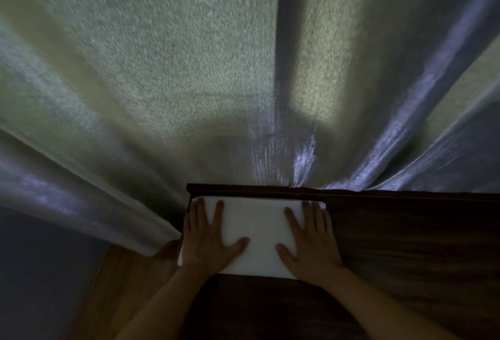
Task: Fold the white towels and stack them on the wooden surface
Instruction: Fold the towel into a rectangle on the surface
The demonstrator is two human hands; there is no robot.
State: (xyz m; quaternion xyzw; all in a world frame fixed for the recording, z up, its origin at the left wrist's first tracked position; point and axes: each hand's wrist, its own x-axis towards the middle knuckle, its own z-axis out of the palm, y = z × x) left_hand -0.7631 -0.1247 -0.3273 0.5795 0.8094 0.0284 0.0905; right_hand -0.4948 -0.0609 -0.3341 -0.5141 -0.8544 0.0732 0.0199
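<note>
A folded white towel lies flat at the far left corner of the dark wooden surface. My left hand rests flat on the towel's left part, fingers spread and straight. On the right part, my right hand presses down the same way, fingers pointing away from me. Both forearms reach in from the bottom of the view. Whether more towels lie under this one I cannot tell.
Long pale curtains hang right behind the surface's far edge and fill most of the view, blurred. Lighter wooden floor shows to the left below the surface's edge. The scene is dim.
</note>
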